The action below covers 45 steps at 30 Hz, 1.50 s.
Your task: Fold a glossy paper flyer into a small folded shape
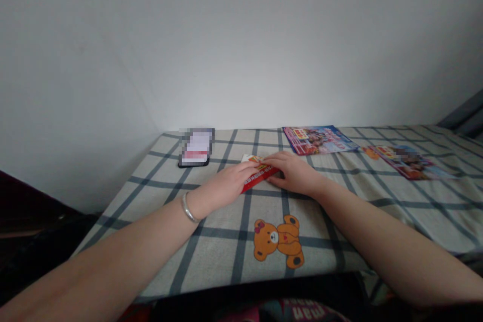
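A red, white and yellow printed leaflet (260, 175) lies on the checked cloth in front of me, narrow and apparently folded. My left hand (231, 181), a silver bangle on its wrist, rests flat over the leaflet's left part with fingers stretched out. From the other side, my right hand (292, 170) reaches across the leaflet's right end. Its fingers extend along the far edge, and its thumb is apart on the near side. Both hands' fingertips meet near the leaflet's middle and hide part of it.
A phone (195, 147) with a blurred screen lies at the back left. Two colourful printed flyers, one behind my right hand (320, 139) and another flyer (413, 162) farther right, lie on the checked tablecloth (211, 256). A white wall (241, 50) borders the table.
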{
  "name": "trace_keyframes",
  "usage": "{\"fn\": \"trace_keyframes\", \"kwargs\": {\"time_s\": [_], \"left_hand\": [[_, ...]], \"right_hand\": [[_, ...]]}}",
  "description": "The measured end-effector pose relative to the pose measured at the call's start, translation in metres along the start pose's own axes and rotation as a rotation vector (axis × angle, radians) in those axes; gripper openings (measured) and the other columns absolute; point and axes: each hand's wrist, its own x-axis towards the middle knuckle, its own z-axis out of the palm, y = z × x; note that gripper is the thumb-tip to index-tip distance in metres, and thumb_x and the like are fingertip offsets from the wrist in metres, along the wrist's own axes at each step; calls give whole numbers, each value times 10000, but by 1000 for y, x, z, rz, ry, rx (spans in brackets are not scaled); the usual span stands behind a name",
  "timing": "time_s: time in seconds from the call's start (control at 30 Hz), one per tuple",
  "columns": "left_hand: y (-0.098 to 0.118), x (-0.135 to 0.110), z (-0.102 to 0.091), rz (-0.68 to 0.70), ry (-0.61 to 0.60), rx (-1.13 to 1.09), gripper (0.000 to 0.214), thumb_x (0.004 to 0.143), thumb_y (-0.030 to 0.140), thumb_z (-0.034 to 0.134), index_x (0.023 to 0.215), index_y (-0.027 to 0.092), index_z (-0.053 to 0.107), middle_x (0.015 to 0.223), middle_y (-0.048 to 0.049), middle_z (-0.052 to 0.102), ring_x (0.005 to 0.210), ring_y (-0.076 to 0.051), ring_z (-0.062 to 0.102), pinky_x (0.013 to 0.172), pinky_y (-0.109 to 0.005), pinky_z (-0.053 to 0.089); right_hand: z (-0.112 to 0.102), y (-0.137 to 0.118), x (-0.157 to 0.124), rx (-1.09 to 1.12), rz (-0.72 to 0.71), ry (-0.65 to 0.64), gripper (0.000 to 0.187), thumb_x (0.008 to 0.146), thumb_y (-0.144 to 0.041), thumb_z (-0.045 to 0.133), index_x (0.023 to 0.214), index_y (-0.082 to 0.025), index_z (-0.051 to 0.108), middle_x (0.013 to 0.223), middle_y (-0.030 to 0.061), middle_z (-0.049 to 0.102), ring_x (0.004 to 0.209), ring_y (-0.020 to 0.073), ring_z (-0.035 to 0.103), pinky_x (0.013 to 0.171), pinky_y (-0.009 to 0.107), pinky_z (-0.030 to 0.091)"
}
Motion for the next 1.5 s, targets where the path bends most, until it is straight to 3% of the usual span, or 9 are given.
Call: {"fn": "trace_keyframes", "kwargs": {"time_s": [0.3,0.53,0.7,0.87,1.1,1.5], "left_hand": [[-4,1,-4,-27,9,-109,416,867,-7,369,1158,201,581,1286,-54,582,1221,-158,530,1079,-377,420],[-6,3,-3,8,13,-156,390,842,-21,363,1052,210,597,1248,-36,594,1201,-142,533,1062,-360,429],[0,2,-1,-38,56,32,302,899,57,421,1135,172,571,1177,-76,608,1129,-196,546,999,-384,458],[1,1,-5,-185,75,271,208,923,117,437,1026,141,617,1008,-96,645,971,-230,589,886,-407,488],[-4,1,-6,-229,84,261,236,942,141,422,1028,145,642,922,-88,684,902,-213,640,843,-379,507],[-3,2,-10,-213,100,220,204,909,139,468,980,158,659,903,-70,685,905,-211,637,842,-369,497]], "right_hand": [[-4,-3,0,25,-23,-7,444,845,-294,663,1279,-228,600,1276,76,632,1169,231,554,1009,417,439],[-6,-6,1,31,-74,-28,360,824,-331,683,1170,-233,668,1236,57,660,1145,227,570,1008,413,430],[-6,-8,2,32,-44,-46,387,814,-337,692,1181,-218,662,1239,68,661,1136,233,583,998,410,437],[-5,-7,1,28,-6,-47,413,826,-342,680,1209,-193,642,1226,88,668,1117,241,599,982,408,453],[-5,-10,1,29,5,-20,420,803,-294,696,1214,-224,639,1237,76,662,1119,241,598,976,415,458],[-9,-14,1,-12,-70,-25,217,853,-294,632,1041,-223,714,1109,40,714,1020,211,633,911,362,467]]}}
